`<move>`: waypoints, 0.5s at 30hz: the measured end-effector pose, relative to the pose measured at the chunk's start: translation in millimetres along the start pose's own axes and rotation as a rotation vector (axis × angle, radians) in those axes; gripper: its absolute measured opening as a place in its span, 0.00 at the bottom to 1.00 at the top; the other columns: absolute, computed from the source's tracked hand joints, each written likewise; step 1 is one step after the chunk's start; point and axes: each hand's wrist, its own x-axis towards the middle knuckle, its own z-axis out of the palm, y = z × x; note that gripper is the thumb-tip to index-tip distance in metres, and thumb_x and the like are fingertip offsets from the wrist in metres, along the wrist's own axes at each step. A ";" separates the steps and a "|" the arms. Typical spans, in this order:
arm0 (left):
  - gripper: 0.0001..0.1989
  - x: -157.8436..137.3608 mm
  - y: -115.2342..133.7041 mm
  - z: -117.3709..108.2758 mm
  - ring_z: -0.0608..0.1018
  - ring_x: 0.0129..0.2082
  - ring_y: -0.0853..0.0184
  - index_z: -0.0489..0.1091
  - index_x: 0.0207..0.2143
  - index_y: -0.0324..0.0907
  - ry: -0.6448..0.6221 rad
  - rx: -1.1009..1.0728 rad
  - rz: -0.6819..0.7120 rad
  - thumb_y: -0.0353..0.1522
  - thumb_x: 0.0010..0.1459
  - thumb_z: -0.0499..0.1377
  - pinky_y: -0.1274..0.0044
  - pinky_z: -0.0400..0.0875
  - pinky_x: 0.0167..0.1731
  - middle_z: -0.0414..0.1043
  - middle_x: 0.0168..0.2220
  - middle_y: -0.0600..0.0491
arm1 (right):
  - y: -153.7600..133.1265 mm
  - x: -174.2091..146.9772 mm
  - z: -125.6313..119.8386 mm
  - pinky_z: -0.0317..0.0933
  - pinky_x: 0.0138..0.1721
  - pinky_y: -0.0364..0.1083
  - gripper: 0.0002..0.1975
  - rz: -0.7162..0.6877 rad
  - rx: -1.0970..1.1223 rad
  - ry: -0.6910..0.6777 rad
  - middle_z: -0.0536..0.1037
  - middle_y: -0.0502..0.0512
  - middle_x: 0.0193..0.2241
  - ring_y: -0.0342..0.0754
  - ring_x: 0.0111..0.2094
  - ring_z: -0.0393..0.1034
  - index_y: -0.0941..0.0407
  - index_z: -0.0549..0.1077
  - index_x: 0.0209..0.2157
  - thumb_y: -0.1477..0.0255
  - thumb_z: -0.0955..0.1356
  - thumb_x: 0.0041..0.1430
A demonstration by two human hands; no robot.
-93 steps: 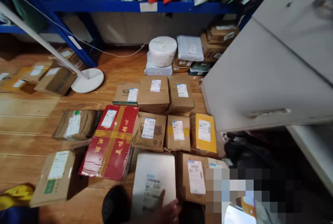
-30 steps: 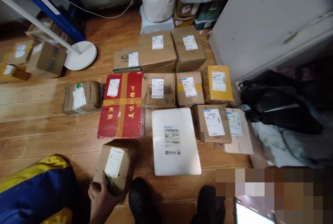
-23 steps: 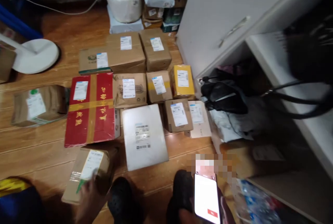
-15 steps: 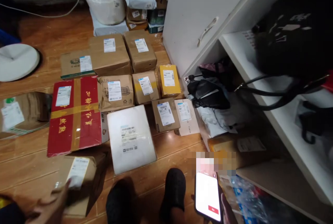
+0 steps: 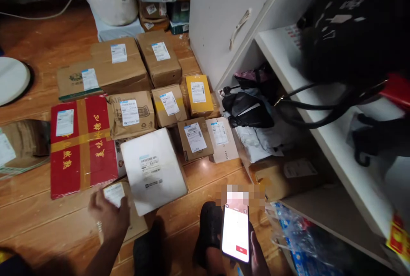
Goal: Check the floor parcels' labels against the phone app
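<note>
My left hand (image 5: 110, 216) is bent over a small brown cardboard box (image 5: 137, 225), its fingers curled at the white label on top and partly covering it. This box lies on the floor against a white foam box (image 5: 153, 169) and close to a red carton (image 5: 67, 173) crossed with yellow tape. In my right hand (image 5: 256, 248) is a smartphone (image 5: 235, 229), held upright with its bright screen facing me. The screen is mostly white, with a red button low down; a blurred patch covers its top.
Several labelled parcels stand in rows ahead, among them a yellow box (image 5: 199, 96) and a flat pale packet (image 5: 224, 141). A white shelf unit (image 5: 288, 71) with a black bag (image 5: 349, 32) flanks the right. Plastic packaging (image 5: 301, 233) lies at the lower right. My dark shoes (image 5: 209, 224) are below.
My left hand and the small cardboard box have moved right and forward, up to the foam box. The view has shifted slightly; the phone stays in my right hand.
</note>
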 end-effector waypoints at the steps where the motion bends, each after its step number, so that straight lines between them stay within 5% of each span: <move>1: 0.36 9.6 37.0 -2.9 0.48 0.64 0.44 0.42 0.61 0.25 0.078 -0.182 0.322 0.42 0.59 0.45 0.55 0.55 0.58 0.39 0.63 0.29 | -5.2 4.5 0.9 0.73 0.32 0.63 0.26 0.030 0.054 -0.036 0.83 0.56 0.32 0.63 0.34 0.78 0.47 0.75 0.37 0.42 0.62 0.49; 4: 0.32 41.9 153.5 6.7 0.49 0.65 0.54 0.52 0.61 0.32 -0.076 -0.222 0.752 0.43 0.59 0.49 0.63 0.47 0.62 0.48 0.63 0.40 | -20.7 28.2 -2.6 0.74 0.30 0.59 0.28 0.031 0.156 -0.149 0.84 0.56 0.31 0.62 0.31 0.79 0.50 0.74 0.37 0.43 0.70 0.40; 8: 0.38 73.5 255.1 50.7 0.41 0.64 0.37 0.47 0.63 0.32 -0.260 -0.163 0.883 0.45 0.56 0.49 0.43 0.41 0.54 0.46 0.64 0.38 | -36.7 74.6 -8.6 0.69 0.16 0.49 0.35 -0.087 0.118 -0.206 0.82 0.55 0.28 0.57 0.26 0.77 0.52 0.68 0.48 0.46 0.71 0.42; 11: 0.44 68.0 266.8 80.3 0.48 0.62 0.39 0.49 0.61 0.27 -0.314 -0.152 0.909 0.47 0.50 0.56 0.49 0.45 0.57 0.50 0.62 0.37 | -48.1 104.9 -5.7 0.62 0.09 0.44 0.37 -0.130 0.092 -0.276 0.80 0.54 0.27 0.55 0.22 0.75 0.53 0.66 0.51 0.46 0.70 0.44; 15: 0.45 23.9 236.9 97.1 0.51 0.62 0.37 0.54 0.61 0.36 -0.323 -0.158 0.810 0.42 0.43 0.66 0.46 0.46 0.56 0.54 0.60 0.36 | -68.6 128.7 10.4 0.58 0.08 0.41 0.36 -0.143 0.069 -0.393 0.80 0.56 0.32 0.56 0.26 0.76 0.52 0.65 0.52 0.45 0.67 0.46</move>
